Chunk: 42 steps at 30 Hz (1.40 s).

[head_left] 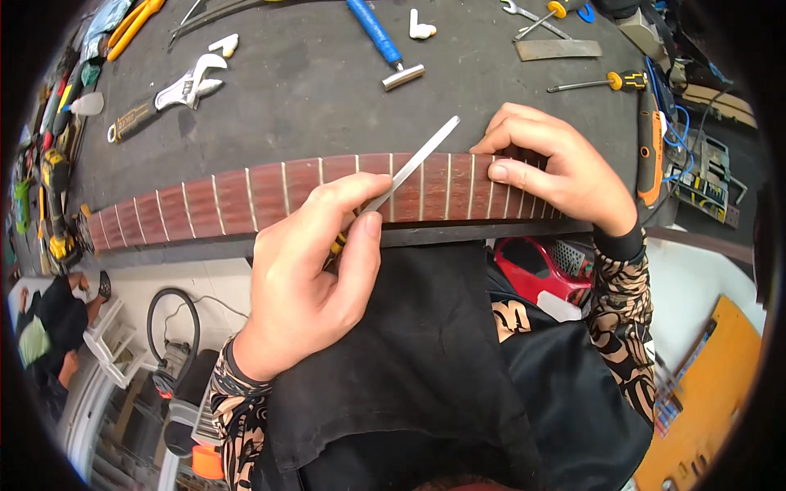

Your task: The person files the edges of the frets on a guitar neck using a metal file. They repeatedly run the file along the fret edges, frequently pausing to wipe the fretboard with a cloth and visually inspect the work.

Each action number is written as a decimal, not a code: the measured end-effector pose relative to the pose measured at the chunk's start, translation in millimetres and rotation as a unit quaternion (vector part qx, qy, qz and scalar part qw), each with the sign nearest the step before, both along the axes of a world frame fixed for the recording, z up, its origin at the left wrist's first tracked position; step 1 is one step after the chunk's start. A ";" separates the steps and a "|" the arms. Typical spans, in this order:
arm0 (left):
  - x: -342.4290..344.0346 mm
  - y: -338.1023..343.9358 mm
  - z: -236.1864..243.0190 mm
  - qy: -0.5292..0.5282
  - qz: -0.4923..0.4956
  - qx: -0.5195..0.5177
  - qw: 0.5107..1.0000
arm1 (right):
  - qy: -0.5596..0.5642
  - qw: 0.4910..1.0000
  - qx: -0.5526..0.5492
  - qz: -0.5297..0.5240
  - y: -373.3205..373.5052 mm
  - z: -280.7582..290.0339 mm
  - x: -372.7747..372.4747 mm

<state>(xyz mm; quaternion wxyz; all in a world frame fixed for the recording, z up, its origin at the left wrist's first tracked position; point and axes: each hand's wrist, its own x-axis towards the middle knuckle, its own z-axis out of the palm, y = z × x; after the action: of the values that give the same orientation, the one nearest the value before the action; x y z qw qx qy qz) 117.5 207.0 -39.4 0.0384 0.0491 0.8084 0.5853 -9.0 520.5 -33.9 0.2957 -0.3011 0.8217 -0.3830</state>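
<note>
A long reddish-brown guitar fretboard [307,192] with metal frets lies across the near edge of the dark workbench. My left hand [315,274] is closed around a slim flat file [427,151], pinching it between thumb and forefinger. The file's silver blade slants up and to the right over the frets; its handle, mostly hidden in the palm, shows some yellow and black. Near the narrowly spaced frets, my right hand [548,164] grips the fretboard, thumb on its face and fingers curled over the far edge.
Beyond the fretboard on the workbench [303,106] lie an adjustable wrench [168,96], a blue-handled hammer [378,37], a screwdriver [602,82], a metal strip [558,50] and white angled pieces [422,24]. A drill [56,196] is at the left; another person [53,335] is lower left.
</note>
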 end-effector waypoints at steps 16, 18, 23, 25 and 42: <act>15.9 69.4 -4.8 0.141 0.001 -0.234 0.962 | 0.063 0.987 -0.149 -0.001 79.3 -32.8 -0.3; 1.9 76.9 6.9 0.139 -0.050 -0.313 0.938 | 0.066 0.986 -0.152 -0.009 78.4 -33.7 1.3; -3.3 81.0 13.0 0.030 0.050 -0.120 0.991 | 0.090 0.984 -0.147 -0.037 78.5 -32.5 7.5; 10.3 76.9 17.6 -0.062 0.083 -0.073 0.992 | 0.073 0.988 -0.136 -0.033 77.2 -32.1 8.0; -18.4 95.3 -9.2 0.242 -0.045 -0.324 0.913 | 0.154 0.981 -0.109 -0.047 84.3 -34.2 10.1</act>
<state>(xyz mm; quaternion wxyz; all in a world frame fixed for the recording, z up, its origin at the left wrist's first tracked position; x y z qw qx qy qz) 99.1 302.3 -48.6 -0.1184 0.2107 0.9352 0.2587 1.1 604.8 -68.1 0.1133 -0.3482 0.8239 -0.4326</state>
